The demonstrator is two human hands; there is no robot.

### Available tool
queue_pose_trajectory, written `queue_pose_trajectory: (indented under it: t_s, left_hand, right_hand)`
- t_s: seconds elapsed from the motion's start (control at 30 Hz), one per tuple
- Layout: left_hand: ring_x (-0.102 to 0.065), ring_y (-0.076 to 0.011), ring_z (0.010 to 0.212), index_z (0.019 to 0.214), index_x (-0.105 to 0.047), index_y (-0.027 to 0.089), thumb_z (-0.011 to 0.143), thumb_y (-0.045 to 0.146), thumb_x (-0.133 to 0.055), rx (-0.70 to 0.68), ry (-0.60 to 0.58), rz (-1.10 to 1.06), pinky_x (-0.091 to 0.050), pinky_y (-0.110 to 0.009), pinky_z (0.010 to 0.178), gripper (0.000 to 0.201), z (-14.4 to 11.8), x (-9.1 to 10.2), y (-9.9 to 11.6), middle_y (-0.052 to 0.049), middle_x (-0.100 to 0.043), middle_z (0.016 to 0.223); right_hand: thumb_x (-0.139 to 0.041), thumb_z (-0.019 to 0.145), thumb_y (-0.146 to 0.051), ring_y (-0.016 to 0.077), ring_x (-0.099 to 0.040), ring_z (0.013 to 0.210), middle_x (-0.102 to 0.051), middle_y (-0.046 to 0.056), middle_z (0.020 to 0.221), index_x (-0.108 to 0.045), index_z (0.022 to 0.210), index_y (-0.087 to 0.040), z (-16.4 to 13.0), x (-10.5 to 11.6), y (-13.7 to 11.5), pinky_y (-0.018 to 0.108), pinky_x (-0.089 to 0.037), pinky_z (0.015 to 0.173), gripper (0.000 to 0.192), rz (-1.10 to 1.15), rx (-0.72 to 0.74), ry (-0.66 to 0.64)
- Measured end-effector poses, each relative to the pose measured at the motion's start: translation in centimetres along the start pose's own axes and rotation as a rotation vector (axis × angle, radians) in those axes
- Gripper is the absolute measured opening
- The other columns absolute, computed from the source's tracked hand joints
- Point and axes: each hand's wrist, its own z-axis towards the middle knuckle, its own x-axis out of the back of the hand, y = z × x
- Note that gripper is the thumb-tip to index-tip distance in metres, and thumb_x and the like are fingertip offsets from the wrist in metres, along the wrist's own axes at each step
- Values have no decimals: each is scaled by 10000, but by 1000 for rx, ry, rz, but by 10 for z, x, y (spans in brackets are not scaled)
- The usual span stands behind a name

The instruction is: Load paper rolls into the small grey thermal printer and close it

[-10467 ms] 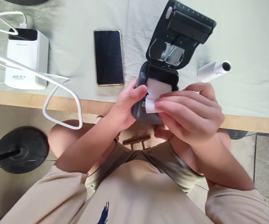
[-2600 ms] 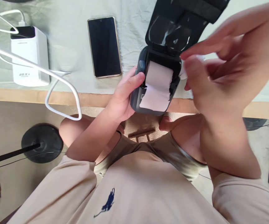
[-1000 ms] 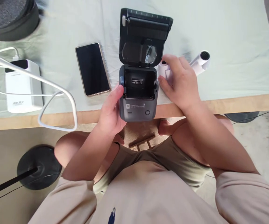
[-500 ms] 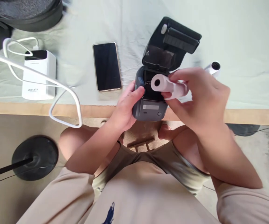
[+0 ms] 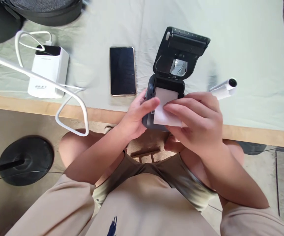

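A dark grey portable label printer (image 5: 148, 119) with its black lid (image 5: 183, 42) swung up is at the table's front edge. My left hand (image 5: 138, 114) grips its left side, the thumb over the rim near the paper. A white paper roll (image 5: 167, 113) lies in the printer's bay, its loose end spread over the front of the body. My right hand (image 5: 197, 121) pinches that paper between fingers and thumb; the fingertips hide part of it, and the roll's core is out of sight.
Left of the printer lies a phone (image 5: 122, 71). A white power bank (image 5: 47, 75) with a looping white cable (image 5: 69, 89) is farther left, near a black case (image 5: 50, 14). A rolled white tube (image 5: 224, 89) rests at the right. A round black stand base (image 5: 31, 160) is on the floor.
The paper roll has gone from above the printer down into its bay, turned so its loose end now covers the front. My right hand moved down and left with it.
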Motion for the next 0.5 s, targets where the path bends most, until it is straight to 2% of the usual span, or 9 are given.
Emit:
queue_pose_trajectory:
  t_s: [0.07, 0.13, 0.2, 0.23, 0.27, 0.33, 0.43, 0.5]
  left_hand:
    - [-844, -258, 927, 1111, -731, 233, 718, 362, -1062, 11, 44, 35, -677, -335, 812, 530, 0, 1, 1, -14, -843, 984]
    - [-844, -261, 922, 1122, -721, 236, 658, 320, -1075, 24, 63, 62, -688, -348, 819, 589, -1, 1, 2, -12, -844, 992]
    - [-848, -276, 946, 1139, -723, 235, 635, 291, -1059, 33, 62, 79, -689, -360, 828, 608, -1, 0, 3, -17, -842, 997]
    - [-849, -281, 952, 1143, -725, 235, 623, 271, -1050, 31, 67, 89, -685, -359, 824, 614, -1, 0, 3, -17, -837, 991]
    - [-850, -285, 961, 1142, -727, 235, 616, 252, -1040, 28, 74, 100, -680, -358, 822, 613, -1, -1, 3, -16, -834, 991]
    - [-853, -301, 997, 1134, -729, 238, 627, 239, -1024, 19, 80, 119, -677, -373, 839, 587, -1, -1, 3, -19, -836, 1015]
    - [-853, -314, 1018, 1121, -733, 251, 654, 286, -1022, 12, 95, 130, -667, -388, 846, 550, -1, 1, 1, -11, -822, 1001]
    - [-848, -304, 991, 1106, -734, 257, 612, 316, -1052, 14, 113, 135, -658, -369, 815, 590, -1, 2, 1, -2, -817, 977]
  right_hand:
    - [-749, 1061, -421, 334, -819, 994, -893, 31, 1029, -781, 1099, -336, -1, 0, 5, 520, -577, 895, 98, 94, -8, 3]
    - [-712, 1073, -449, 307, -795, 948, -854, 38, 999, -802, 1122, -354, 1, -3, 20, 505, -592, 859, 139, 208, -66, 150]
    - [-705, 1060, -481, 294, -778, 1016, -819, 56, 1156, -811, 1248, -382, 5, -10, 43, 476, -596, 832, 237, 315, -154, 349]
    - [-732, 1032, -542, 305, -777, 1118, -787, 67, 1333, -781, 1371, -404, 7, -15, 55, 471, -612, 850, 370, 388, -185, 370]
    - [-758, 1001, -599, 323, -770, 1235, -738, 66, 1498, -714, 1492, -434, 8, -20, 67, 481, -635, 912, 520, 485, -208, 333]
    - [-713, 1016, -647, 329, -764, 1326, -756, 66, 1481, -627, 1553, -443, 9, -27, 83, 494, -656, 1014, 582, 621, -274, 272]
    - [-579, 1079, -613, 330, -792, 1301, -794, 70, 1241, -606, 1474, -405, 6, -30, 90, 492, -685, 1011, 447, 631, -409, 244]
    - [-470, 1120, -603, 331, -801, 1320, -785, 82, 1292, -567, 1462, -398, 1, -29, 84, 483, -706, 975, 409, 555, -459, 178]
